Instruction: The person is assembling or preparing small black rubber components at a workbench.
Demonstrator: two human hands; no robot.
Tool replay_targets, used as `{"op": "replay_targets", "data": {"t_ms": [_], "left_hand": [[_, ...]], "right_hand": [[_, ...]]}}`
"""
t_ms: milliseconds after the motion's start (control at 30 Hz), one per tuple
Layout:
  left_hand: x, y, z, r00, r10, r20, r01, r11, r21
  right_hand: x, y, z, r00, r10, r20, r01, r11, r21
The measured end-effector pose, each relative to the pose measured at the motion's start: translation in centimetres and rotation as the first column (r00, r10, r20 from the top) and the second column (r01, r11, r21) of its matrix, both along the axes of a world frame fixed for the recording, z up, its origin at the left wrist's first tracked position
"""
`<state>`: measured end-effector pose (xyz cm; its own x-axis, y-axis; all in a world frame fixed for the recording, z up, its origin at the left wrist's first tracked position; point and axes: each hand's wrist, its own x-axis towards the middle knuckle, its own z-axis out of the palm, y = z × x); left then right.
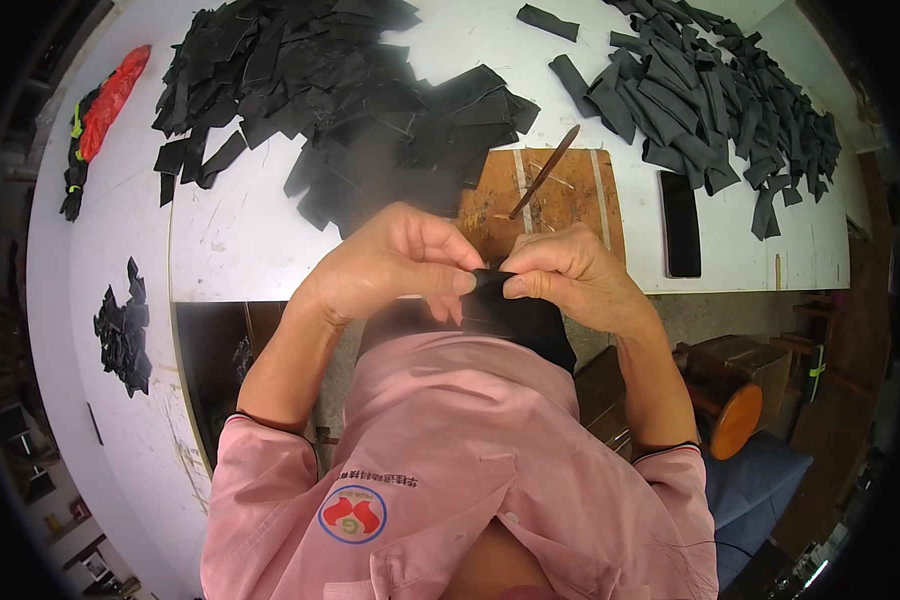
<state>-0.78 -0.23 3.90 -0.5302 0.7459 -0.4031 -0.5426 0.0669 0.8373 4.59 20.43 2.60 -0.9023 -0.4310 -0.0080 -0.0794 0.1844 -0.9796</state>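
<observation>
Over my lap, in front of the table edge, both hands pinch a small piece of black fabric (489,284). My left hand (398,262) grips its left side between thumb and forefinger, the other fingers loosely curled. On the opposite side, my right hand (572,276) closes thumb and fingers on the same piece. Dark clothing behind it makes its lower outline hard to tell. Just beyond my hands, a worn wooden board (600,205) lies on the table, with a slim brown pointed stick (544,173) across it.
A big heap of flat black fabric pieces (300,90) spreads over the white table (235,245). Narrower folded black pieces (685,100) are piled at the far right. A black phone (681,225) lies beside the board. Small black scraps (123,330) and a red bag (115,100) are at left.
</observation>
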Motion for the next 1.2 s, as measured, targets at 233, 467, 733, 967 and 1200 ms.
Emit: {"op": "replay_targets", "data": {"t_ms": [233,467,733,967,1200], "left_hand": [[0.1,-0.2,-1.8,0.995,0.039,0.095,-0.035,0.999,-0.039],[3.2,1.7,-2.6,0.859,0.445,-0.254,-0.433,0.895,0.104],[4.5,3.5,-4.7,0.5,0.479,-0.721,-0.678,0.735,0.018],[3.7,3.1,-4.6,0.591,0.549,-0.591,-0.579,0.799,0.162],[4.0,3.6,-4.9,0.248,0.385,-0.889,-0.673,0.729,0.128]], "right_hand": [[-0.3,-1.1,-1.0,0.958,-0.008,-0.286,0.055,0.986,0.158],[2.1,-4.8,-1.2,0.816,-0.537,-0.216,0.537,0.841,-0.063],[1.0,-5.3,-1.7,0.672,-0.54,-0.507,0.666,0.74,0.093],[1.2,-5.3,-1.2,0.717,-0.598,-0.358,0.651,0.758,0.038],[0.6,-5.5,-1.5,0.736,-0.489,-0.469,0.619,0.766,0.172]]}}
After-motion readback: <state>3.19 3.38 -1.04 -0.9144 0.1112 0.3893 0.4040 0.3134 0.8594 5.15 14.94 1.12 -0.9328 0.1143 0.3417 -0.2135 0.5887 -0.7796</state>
